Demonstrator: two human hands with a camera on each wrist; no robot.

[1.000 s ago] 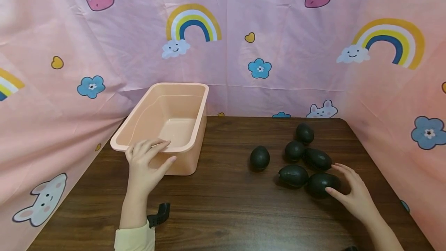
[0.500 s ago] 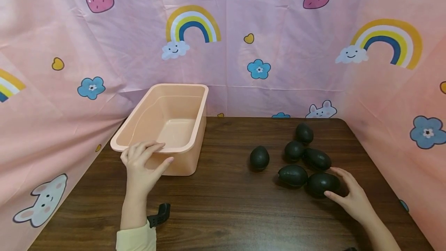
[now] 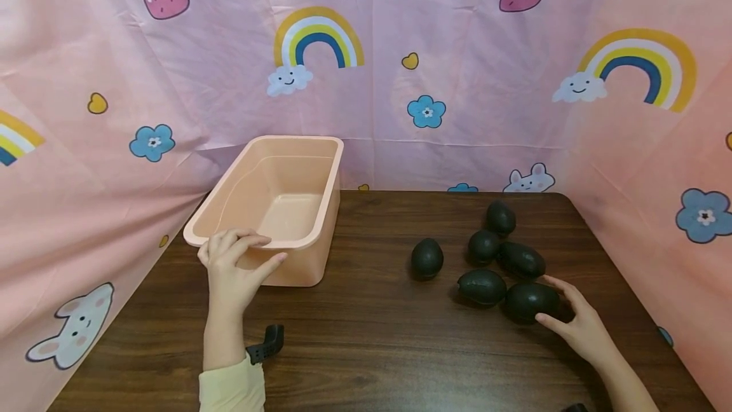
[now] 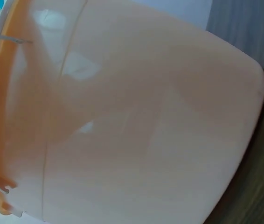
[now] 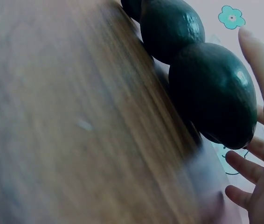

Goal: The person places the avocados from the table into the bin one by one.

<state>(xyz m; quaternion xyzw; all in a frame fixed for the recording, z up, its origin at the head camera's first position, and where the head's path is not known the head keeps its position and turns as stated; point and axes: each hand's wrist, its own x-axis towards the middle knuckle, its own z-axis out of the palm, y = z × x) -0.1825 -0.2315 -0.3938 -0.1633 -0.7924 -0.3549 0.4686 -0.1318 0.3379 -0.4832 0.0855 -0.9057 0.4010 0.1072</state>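
In the head view, my left hand (image 3: 231, 266) is at the near edge of a peach-coloured plastic bin (image 3: 334, 189). Its fingers are bent loosely over the rim, with the thumb apart from them. Contact with the rim cannot be made out; the left wrist view is filled by the bin's outer wall (image 4: 136, 112). My right hand (image 3: 583, 323) is beside the nearest dark green avocado (image 3: 528, 302), fingers spread behind it and thumb in front. In the right wrist view, a gap shows between the thumb and this avocado (image 5: 211, 93).
More avocados lie close by: one to its left (image 3: 481, 287), one behind (image 3: 521, 260), and several farther back or left, including a separate one (image 3: 426, 259). They rest on a dark wooden table (image 3: 372, 348). A printed cloth (image 3: 486, 132) hangs around the back and sides.
My left hand has shifted slightly left along the bin's near edge. The right hand stays around the nearest avocado with hardly any movement; the avocados and bin stay in place.
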